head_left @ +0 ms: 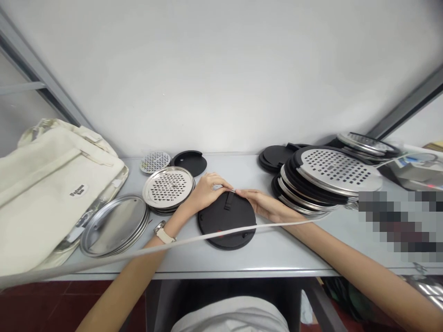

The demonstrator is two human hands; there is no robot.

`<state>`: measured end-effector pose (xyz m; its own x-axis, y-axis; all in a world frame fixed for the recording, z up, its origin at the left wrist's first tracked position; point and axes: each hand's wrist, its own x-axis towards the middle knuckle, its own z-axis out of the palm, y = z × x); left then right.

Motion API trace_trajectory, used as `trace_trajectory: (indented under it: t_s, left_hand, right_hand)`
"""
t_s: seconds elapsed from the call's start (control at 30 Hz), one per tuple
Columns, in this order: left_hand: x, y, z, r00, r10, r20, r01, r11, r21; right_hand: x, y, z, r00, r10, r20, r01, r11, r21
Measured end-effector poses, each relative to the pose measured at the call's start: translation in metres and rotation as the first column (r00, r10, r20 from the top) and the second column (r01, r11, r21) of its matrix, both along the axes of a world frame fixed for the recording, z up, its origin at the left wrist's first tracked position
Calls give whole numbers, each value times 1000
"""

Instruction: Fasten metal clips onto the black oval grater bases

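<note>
A round black disc (226,223) lies near the table's front edge, with a short dark strap at its top and a small red mark lower down. My left hand (212,188) pinches something small and shiny at the disc's top edge; a watch is on that wrist. My right hand (258,203) has its fingertips at the same spot from the right, closed on that small piece, which is too small to name. Left of my left hand sits a perforated metal disc (168,187) on a small stack.
Metal lids (116,226) are stacked beside a cream bag (51,193) at the left. A tall pile of black and perforated discs (334,170) stands at the right. A pale cord (194,238) crosses the view. Black discs (189,162) lie near the wall.
</note>
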<state>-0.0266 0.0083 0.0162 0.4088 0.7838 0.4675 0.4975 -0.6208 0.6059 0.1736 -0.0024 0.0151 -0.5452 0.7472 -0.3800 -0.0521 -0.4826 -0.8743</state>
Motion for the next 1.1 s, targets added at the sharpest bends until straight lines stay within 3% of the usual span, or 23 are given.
trace_trajectory:
  t_s: [0.43, 1.1]
  left_hand:
    - [0, 1, -3, 998, -8, 60, 11, 998, -56]
    - [1, 0, -8, 995, -16, 101, 20, 999, -44]
  right_hand:
    - [4, 6, -14, 998, 17, -55, -17, 1000, 7]
    - [5, 7, -18, 995, 65, -80, -60, 997, 56]
